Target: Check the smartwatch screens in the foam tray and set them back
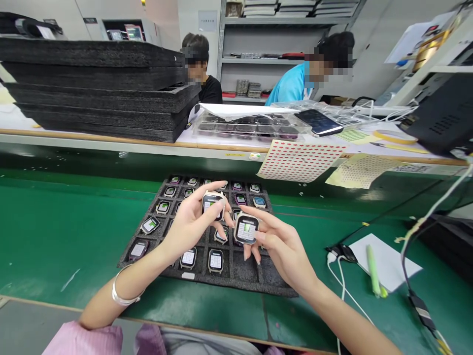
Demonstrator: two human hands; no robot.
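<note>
My left hand (197, 212) is closed around a smartwatch (210, 201) without a strap, its thumb lying across the lit screen. Beside it, my right hand (275, 236) grips a second smartwatch (246, 229) by the edges; its screen shows a light grid with a green patch. Both watches have pale cases and are held above a black foam tray (244, 266). Many compartments of the tray hold similar watches with lit screens, such as one silver watch (216, 260) in the front row. My hands and forearms hide part of the tray's middle.
Thick black foam trays (92, 93) are stacked on the shelf at left. Clear plastic trays (251, 125) and a phone (318, 122) lie along it, with a red-dotted sticker sheet (299, 160) hanging over its edge. Cables (343, 276) and a green pen (373, 266) lie at right. Two people sit beyond.
</note>
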